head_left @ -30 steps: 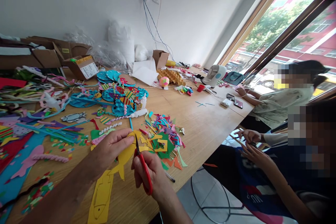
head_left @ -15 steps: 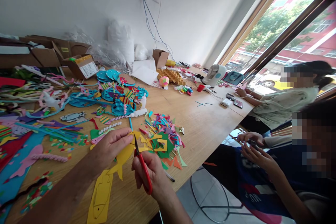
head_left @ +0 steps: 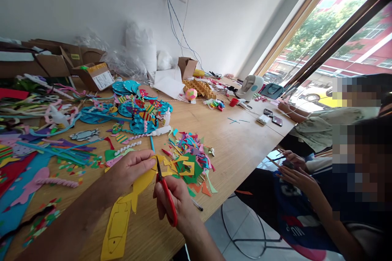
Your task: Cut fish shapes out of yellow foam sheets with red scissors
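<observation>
Between the fingers and thumb of my left hand point(head_left: 136, 170) is a piece of yellow paper point(head_left: 142, 182), partly cut into a fish shape, its tail hanging down. My right hand point(head_left: 176, 200) is closed round the red handles of a pair of scissors point(head_left: 168, 197). The dark blades point up and meet the paper's edge just beside my left fingertips. Below my left hand, a yellow strip with a drawn fish outline point(head_left: 115, 228) lies on the table. A pen point(head_left: 197, 204) lies to the right of my right hand, partly hidden.
Paper scraps point(head_left: 194, 151) are heaped beyond my hands. Blue discs with decorated fish point(head_left: 143, 122), a glue bottle point(head_left: 167, 117) and a glue gun point(head_left: 161, 131) stand or lie farther back. Two people sit on the right, one with hands point(head_left: 294, 169) holding thin sticks.
The yellow paper has shifted slightly, its tail swinging a little left. My hands and the scissors stay nearly in place. The nearer person's hands have moved a little.
</observation>
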`<action>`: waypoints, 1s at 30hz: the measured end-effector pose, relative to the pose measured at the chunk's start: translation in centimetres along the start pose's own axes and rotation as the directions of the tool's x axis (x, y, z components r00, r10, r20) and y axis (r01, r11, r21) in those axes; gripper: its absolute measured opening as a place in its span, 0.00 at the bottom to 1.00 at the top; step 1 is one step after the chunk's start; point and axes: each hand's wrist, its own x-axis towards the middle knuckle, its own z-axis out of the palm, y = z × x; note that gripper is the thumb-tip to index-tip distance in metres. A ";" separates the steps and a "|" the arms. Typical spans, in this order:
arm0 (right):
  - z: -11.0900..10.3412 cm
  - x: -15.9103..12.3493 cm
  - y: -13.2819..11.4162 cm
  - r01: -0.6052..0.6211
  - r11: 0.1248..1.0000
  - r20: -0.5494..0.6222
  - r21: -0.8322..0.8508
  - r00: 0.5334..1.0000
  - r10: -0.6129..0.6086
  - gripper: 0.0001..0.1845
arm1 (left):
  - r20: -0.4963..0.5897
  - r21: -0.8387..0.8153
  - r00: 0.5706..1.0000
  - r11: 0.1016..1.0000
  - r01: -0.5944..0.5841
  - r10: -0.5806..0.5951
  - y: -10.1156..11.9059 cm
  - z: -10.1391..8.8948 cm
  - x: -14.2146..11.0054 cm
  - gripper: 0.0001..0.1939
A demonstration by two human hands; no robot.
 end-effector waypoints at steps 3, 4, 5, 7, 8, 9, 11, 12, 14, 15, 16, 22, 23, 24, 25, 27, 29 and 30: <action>0.0 0.0 0.0 -0.020 1.000 0.004 0.007 1.000 0.020 0.26 | 0.026 -0.051 0.999 0.998 0.024 -0.023 -0.1 -0.1 0.0 0.11; 0.1 0.0 0.1 -0.023 1.000 0.003 0.004 1.000 0.023 0.26 | 0.035 -0.064 0.999 0.997 0.038 -0.036 -0.1 -0.1 -0.1 0.11; 0.1 0.0 0.1 -0.020 1.000 0.000 0.000 1.000 0.020 0.26 | 0.046 -0.074 0.998 0.996 0.053 -0.049 -0.1 -0.1 -0.1 0.11; 0.1 0.0 0.1 0.001 1.000 -0.002 -0.008 1.000 -0.001 0.25 | 0.063 -0.088 0.995 0.993 0.078 -0.072 0.0 0.0 -0.2 0.11; 0.1 0.0 0.1 0.012 1.000 -0.004 -0.010 1.000 -0.012 0.25 | 0.067 -0.094 0.995 0.992 0.082 -0.076 0.1 0.1 -0.2 0.10; 0.1 0.0 0.1 0.019 1.000 -0.005 -0.009 1.000 -0.019 0.25 | 0.065 -0.100 0.995 0.992 0.083 -0.076 0.1 0.1 -0.2 0.10; 0.0 0.1 0.2 0.022 1.000 -0.003 -0.003 1.000 -0.022 0.26 | 0.059 -0.116 0.995 0.989 0.092 -0.086 0.1 0.2 -0.2 0.10; 0.0 0.1 0.3 0.020 1.000 0.000 0.004 1.000 -0.020 0.26 | 0.055 -0.123 0.994 0.987 0.100 -0.094 0.1 0.2 -0.2 0.10; 0.0 0.0 0.4 0.018 1.000 0.008 0.022 1.000 -0.018 0.26 | 0.049 -0.129 0.993 0.985 0.113 -0.107 0.0 0.1 -0.1 0.11; 0.0 0.0 0.4 0.016 0.999 0.011 0.032 1.000 -0.017 0.26 | 0.049 -0.131 0.993 0.985 0.116 -0.111 -0.1 0.0 -0.1 0.11; 0.0 0.0 0.5 0.013 0.999 0.013 0.040 1.000 -0.014 0.25 | 0.056 -0.130 0.992 0.984 0.118 -0.111 -0.1 0.0 -0.1 0.11; -0.2 -0.2 0.1 -0.004 1.000 0.018 0.028 1.000 0.003 0.23 | 0.155 -0.082 0.982 0.989 0.123 -0.110 0.3 0.0 -0.1 0.09; -0.3 -0.3 0.1 -0.001 1.000 0.017 0.018 1.000 0.001 0.23 | 0.161 -0.077 0.982 0.991 0.114 -0.100 0.4 0.1 -0.1 0.09; -0.4 -0.3 0.1 0.000 1.000 0.017 0.009 1.000 0.000 0.23 | 0.159 -0.073 0.983 0.992 0.106 -0.093 0.5 0.1 -0.1 0.09; -0.5 -0.3 0.1 -0.002 1.000 0.019 0.001 1.000 0.002 0.22 | 0.152 -0.066 0.984 0.992 0.103 -0.092 0.6 0.2 -0.1 0.09; -0.7 -0.4 0.3 -0.015 1.000 0.022 -0.010 1.000 0.016 0.22 | 0.135 -0.042 0.986 0.994 0.100 -0.094 0.7 0.2 -0.1 0.08; -0.8 -0.5 0.3 -0.031 0.999 0.027 -0.014 0.999 0.031 0.22 | 0.122 -0.004 0.987 0.995 0.104 -0.102 0.7 0.1 -0.1 0.08; -0.9 -0.5 0.3 -0.037 0.999 0.030 -0.014 0.999 0.038 0.22 | 0.121 0.014 0.987 0.994 0.105 -0.106 0.6 0.0 -0.1 0.09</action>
